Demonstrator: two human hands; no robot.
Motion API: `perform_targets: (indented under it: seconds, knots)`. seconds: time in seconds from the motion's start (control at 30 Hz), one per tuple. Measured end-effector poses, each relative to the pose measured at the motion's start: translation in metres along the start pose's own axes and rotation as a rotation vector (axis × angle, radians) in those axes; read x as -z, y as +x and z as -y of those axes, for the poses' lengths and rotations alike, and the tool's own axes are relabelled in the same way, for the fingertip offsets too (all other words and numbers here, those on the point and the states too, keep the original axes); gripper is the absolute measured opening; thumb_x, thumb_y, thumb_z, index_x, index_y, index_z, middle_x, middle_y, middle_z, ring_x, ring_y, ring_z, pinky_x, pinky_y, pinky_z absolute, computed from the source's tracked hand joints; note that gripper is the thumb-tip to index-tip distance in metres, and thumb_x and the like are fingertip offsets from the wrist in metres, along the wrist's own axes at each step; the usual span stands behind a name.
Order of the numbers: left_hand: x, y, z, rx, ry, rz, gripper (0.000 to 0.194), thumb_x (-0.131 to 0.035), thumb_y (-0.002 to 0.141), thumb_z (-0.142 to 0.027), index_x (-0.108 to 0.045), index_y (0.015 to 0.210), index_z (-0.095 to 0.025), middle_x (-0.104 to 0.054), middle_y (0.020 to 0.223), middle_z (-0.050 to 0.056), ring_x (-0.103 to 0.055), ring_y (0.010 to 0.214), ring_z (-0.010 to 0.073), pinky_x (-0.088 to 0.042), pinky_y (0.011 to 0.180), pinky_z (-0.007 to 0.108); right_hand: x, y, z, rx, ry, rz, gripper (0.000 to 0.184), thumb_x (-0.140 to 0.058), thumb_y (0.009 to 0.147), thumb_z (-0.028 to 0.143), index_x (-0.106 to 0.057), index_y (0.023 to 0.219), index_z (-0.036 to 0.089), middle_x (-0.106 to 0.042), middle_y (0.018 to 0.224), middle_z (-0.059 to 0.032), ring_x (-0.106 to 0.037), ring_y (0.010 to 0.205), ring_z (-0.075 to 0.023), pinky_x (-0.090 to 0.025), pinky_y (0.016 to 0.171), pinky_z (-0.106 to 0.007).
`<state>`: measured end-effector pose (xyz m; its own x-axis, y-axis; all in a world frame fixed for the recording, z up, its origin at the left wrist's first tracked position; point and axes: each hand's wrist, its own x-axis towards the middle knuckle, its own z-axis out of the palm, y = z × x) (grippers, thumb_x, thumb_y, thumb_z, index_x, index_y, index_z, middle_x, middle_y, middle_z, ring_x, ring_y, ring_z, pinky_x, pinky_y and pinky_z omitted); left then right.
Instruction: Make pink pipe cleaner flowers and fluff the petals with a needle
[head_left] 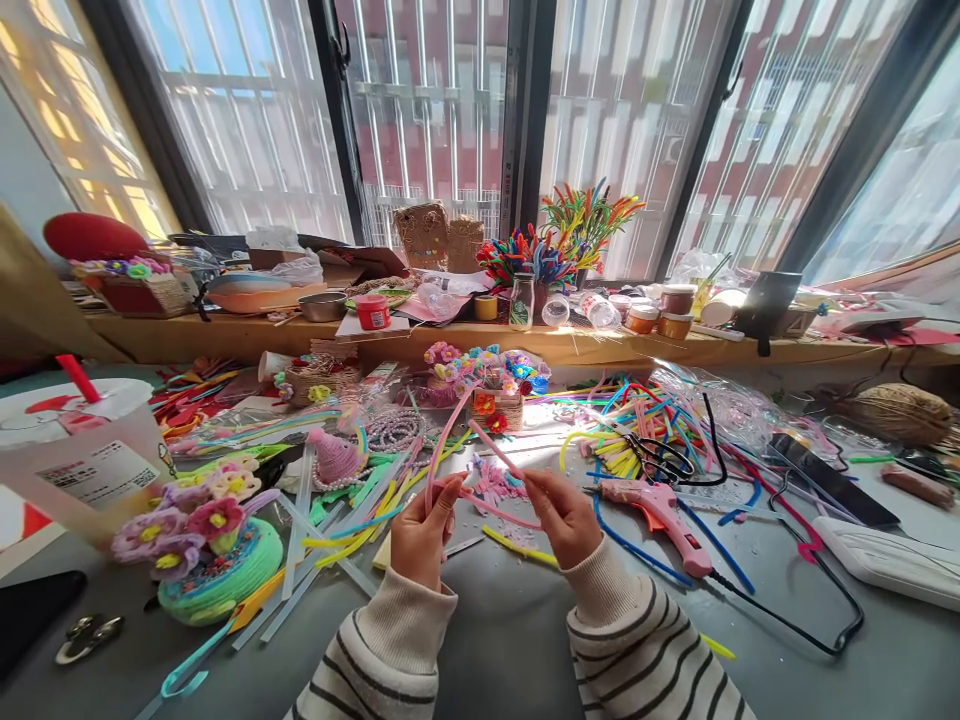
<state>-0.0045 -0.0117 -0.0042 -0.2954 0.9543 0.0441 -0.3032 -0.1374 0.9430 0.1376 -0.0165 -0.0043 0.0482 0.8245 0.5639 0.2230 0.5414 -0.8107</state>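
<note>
My left hand [421, 532] and my right hand [564, 518] are raised over the grey table [510, 640], both pinching pink pipe cleaners [457, 425]. The left fingers grip a long strand that bends up and over in an arch. The right fingers pinch a second pink strand that runs across towards the left hand. Both wrists wear cream sleeves with dark stripes. Loose pipe cleaners in many colours [630, 425] lie scattered beyond the hands.
A pink glue gun [664, 510] with a black cord lies right of my hands, black scissors [660, 460] behind it. A green base with purple flowers [206, 555] and a plastic cup [82, 450] stand left. The wooden sill [525, 345] holds jars and craft flowers.
</note>
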Motion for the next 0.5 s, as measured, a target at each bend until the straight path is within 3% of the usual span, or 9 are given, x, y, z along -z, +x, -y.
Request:
perform_targets:
  seconds: [0.1, 0.23, 0.37, 0.5]
  knots:
    - [0.000, -0.001, 0.000, -0.014, 0.020, -0.018, 0.028, -0.065, 0.051, -0.034, -0.063, 0.069, -0.013, -0.044, 0.043, -0.005, -0.026, 0.034, 0.0016, -0.015, 0.030, 0.016, -0.002, 0.000, 0.003, 0.069, -0.119, 0.124, 0.022, -0.044, 0.074, 0.027, -0.063, 0.083, 0.020, -0.049, 0.063, -0.0026, -0.047, 0.057, -0.0130, -0.038, 0.052, -0.024]
    - [0.002, -0.001, 0.001, -0.014, 0.038, -0.031, 0.032, -0.065, 0.050, -0.036, -0.064, 0.073, -0.013, -0.044, 0.043, -0.004, -0.024, 0.034, 0.0019, -0.014, 0.029, 0.017, -0.002, -0.002, 0.005, 0.052, -0.088, 0.248, 0.022, -0.043, 0.075, 0.025, -0.061, 0.086, 0.023, -0.055, 0.071, -0.0042, -0.050, 0.065, -0.0153, -0.038, 0.058, -0.026]
    - [0.002, -0.003, -0.001, -0.015, 0.067, -0.068, 0.037, -0.064, 0.051, -0.039, -0.064, 0.077, -0.013, -0.036, 0.038, -0.006, -0.021, 0.033, 0.0024, -0.010, 0.027, 0.016, 0.000, -0.006, 0.004, 0.008, -0.159, 0.305, 0.020, -0.041, 0.076, 0.023, -0.060, 0.084, 0.022, -0.058, 0.069, -0.0029, -0.050, 0.060, -0.0138, -0.037, 0.054, -0.023]
    - [0.000, -0.004, -0.003, -0.006, 0.025, -0.110, 0.036, -0.064, 0.049, -0.040, -0.064, 0.073, -0.013, -0.050, 0.050, -0.002, -0.024, 0.034, 0.0017, -0.012, 0.027, 0.016, 0.001, -0.011, -0.001, -0.041, -0.168, 0.301, 0.019, -0.039, 0.075, 0.021, -0.058, 0.078, 0.020, -0.058, 0.060, -0.0001, -0.049, 0.049, -0.0110, -0.035, 0.046, -0.020]
